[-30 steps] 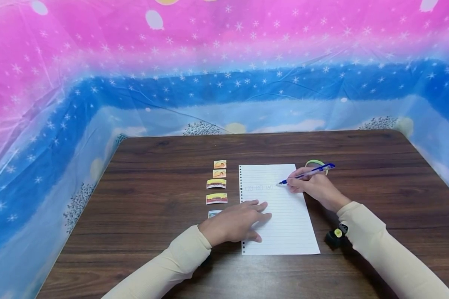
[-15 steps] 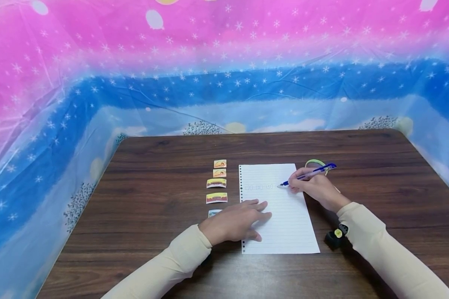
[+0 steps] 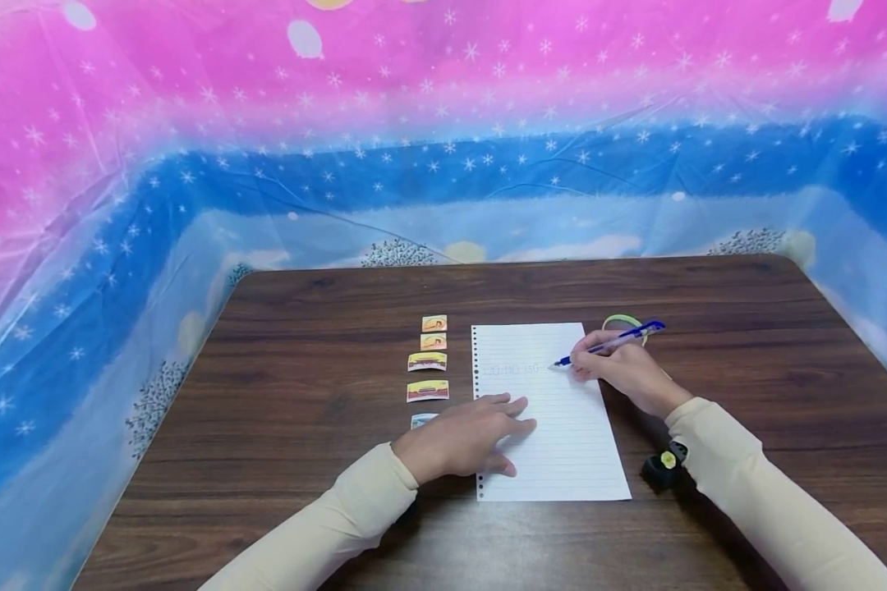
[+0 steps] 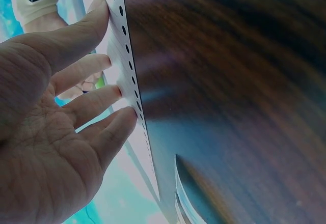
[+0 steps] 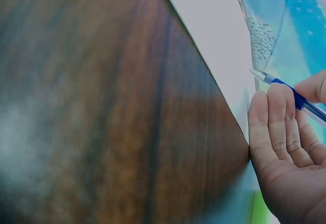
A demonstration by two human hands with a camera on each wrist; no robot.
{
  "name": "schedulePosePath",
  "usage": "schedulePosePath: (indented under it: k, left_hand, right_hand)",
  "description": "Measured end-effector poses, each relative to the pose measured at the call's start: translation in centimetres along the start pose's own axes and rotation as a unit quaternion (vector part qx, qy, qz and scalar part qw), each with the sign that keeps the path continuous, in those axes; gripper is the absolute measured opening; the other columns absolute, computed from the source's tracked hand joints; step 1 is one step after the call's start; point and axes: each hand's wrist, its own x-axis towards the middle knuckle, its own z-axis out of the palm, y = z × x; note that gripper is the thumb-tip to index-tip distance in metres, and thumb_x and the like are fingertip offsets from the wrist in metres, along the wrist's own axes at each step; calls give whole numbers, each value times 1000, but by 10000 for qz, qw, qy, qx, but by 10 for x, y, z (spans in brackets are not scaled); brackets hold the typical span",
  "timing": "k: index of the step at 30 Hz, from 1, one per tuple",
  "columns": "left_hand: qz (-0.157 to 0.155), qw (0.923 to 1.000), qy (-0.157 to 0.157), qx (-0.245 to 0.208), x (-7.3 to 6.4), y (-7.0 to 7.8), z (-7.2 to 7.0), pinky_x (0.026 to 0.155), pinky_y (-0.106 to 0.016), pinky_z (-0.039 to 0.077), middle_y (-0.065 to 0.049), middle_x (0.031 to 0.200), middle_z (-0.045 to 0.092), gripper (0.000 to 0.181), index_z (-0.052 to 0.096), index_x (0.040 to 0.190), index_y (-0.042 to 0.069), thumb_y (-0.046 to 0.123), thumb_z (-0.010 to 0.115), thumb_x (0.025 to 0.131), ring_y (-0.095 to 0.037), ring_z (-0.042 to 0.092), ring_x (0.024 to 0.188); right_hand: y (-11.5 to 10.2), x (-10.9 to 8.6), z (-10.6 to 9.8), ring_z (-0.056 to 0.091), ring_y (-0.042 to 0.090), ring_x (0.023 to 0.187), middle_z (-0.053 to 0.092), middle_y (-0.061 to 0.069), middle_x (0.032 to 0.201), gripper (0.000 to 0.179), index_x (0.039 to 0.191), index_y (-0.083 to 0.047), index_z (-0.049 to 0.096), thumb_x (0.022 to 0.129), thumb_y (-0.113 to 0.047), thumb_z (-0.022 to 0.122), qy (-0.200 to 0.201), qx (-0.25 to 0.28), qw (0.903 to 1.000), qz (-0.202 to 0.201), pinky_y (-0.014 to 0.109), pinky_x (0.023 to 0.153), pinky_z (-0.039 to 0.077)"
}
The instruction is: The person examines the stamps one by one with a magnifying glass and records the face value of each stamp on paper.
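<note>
A lined sheet of paper [image 3: 554, 447] with punched holes down its left edge lies on the table. Handwritten numbers run across its upper part, reading roughly 120, 130, 150. My right hand [image 3: 624, 369] pinches a blue pen [image 3: 613, 343], its tip right at the paper beside the last of the writing. In the right wrist view the pen [image 5: 300, 102] sits between thumb and fingers. My left hand [image 3: 461, 435] rests on the paper's left side with fingers spread. Seen from the left wrist, its fingertips [image 4: 130, 114] touch the sheet near the holes.
Left of the paper, several small picture cards [image 3: 428, 391] lie in a column on the wooden table [image 3: 303, 394]; the nearest is partly covered by the left hand. A green ring-shaped thing [image 3: 621, 318] is behind the right hand. A snowflake-patterned cloth [image 3: 443, 164] surrounds the table.
The pen tip has shifted very slightly right, and a faint mark now follows the last number. My left hand stays in place.
</note>
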Motion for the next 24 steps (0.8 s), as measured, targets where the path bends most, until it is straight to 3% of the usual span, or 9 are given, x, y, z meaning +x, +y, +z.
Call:
schedulePosePath:
  k: [12, 24]
  left_hand:
    - [-16, 10000, -1, -31, -1, -1, -1, 118, -38, 32, -9, 160, 36, 66, 52, 150, 18, 38, 75, 91, -28, 33, 148]
    - [-28, 10000, 3, -14, 0, 0, 0, 117, -37, 33, -8, 160, 37, 66, 53, 149, 19, 38, 75, 90, -27, 34, 148]
  right_hand:
    - [-2, 3, 4, 71, 16, 87, 71, 17, 98, 28, 109, 4, 61, 97, -20, 69, 201, 418, 9989, 36, 24, 82, 57]
    - [2, 1, 3, 71, 19, 88, 71, 18, 97, 27, 107, 4, 62, 98, -21, 68, 138, 287, 9995, -32, 24, 84, 56]
